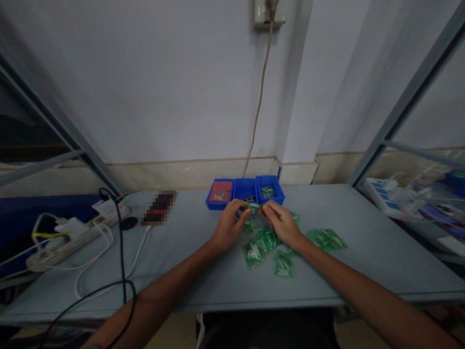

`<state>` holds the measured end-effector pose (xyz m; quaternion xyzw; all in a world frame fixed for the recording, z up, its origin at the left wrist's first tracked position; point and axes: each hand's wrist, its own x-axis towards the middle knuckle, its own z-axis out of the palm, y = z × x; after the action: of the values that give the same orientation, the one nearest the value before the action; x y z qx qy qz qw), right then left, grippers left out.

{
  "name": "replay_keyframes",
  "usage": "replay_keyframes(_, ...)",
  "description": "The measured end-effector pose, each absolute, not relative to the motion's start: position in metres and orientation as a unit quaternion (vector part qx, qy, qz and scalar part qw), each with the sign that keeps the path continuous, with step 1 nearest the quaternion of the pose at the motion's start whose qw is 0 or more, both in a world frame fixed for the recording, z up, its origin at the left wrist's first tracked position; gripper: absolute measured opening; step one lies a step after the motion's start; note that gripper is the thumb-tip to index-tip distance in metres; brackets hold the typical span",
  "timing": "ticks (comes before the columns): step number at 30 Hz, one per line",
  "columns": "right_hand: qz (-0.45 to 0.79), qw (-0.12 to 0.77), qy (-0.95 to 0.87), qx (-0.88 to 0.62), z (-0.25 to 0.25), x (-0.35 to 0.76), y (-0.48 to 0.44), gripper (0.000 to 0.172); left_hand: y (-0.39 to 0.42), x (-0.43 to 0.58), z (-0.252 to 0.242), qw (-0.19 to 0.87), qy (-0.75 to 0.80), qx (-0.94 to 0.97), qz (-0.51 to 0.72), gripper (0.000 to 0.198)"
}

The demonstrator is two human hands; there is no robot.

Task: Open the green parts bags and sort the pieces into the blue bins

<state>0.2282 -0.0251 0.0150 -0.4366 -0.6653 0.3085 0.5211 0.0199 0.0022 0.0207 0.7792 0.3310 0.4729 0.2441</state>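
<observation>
Packet (254,207) between left grip (229,221), right grip (282,222).

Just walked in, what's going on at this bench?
A person's left hand and right hand hold what looks like a small green bag between their fingertips. More green bags lie on the table around and below the hands. Just beyond are three blue bins, with small pieces in them.

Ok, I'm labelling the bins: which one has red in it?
The left bin: red shows inside it, but none in the middle bin or right bin.
</observation>
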Motion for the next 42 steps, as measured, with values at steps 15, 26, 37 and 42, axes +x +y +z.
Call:
replay_keyframes(15,0.269,0.538,-0.675,-0.426,0.012,0.233,-0.021,0.02,-0.002,0.02,0.029,0.253,0.319,0.77,0.492,0.035)
replay_keyframes(26,0.363,0.545,-0.622,-0.429,0.015,0.229,-0.022,0.027,-0.005,0.022,0.023,0.218,0.268,0.8,0.491,0.026)
replay_keyframes(37,0.395,0.543,-0.605,-0.428,0.013,0.226,-0.026,0.021,0.001,0.02,0.02,0.176,0.326,0.788,0.493,0.015)
replay_keyframes(42,0.375,0.529,-0.633,-0.422,0.014,0.223,-0.031,0.024,0.004,0.019,0.02,0.198,0.345,0.769,0.5,0.015)
